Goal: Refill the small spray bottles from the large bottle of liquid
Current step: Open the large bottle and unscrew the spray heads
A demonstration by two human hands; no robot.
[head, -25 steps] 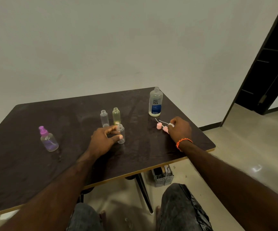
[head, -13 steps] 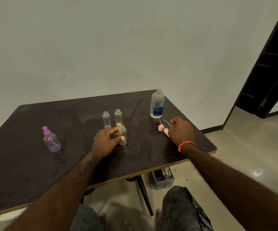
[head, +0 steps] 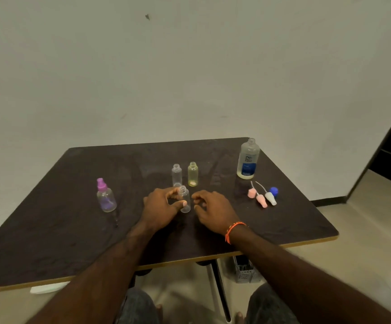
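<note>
Pinching the small clear uncapped plastic spray bottle between thumb and curled forefinger, the left hand steadies it upright on the dark brown rectangular table, near the middle of the top. The bottle's long axis stands vertical, threaded neck up and open; it looks empty, though the clear wall makes this hard to judge. The right hand sits just beside it on the other side, fingers loosely curled, grasping nothing, not clearly touching the bottle. Behind stand two more uncapped small bottles, one clear plastic and one yellowish plastic, both upright, necks up. To the right rear stands the large clear bottle with a blue label, upright, cap off, liquid showing low in it. Near its base lie the removed spray heads, two pink and one white, on their sides with dip tubes pointing away, and a blue cap. Far left stands a rounder clear bottle with a purple spray head, closed. Step judged in hand: positioning an opened bottle for filling. Next move calls for the right hand to fetch the large bottle and tip it over the narrow neck, slowly, while the left hand holds the small bottle plumb.
</note>
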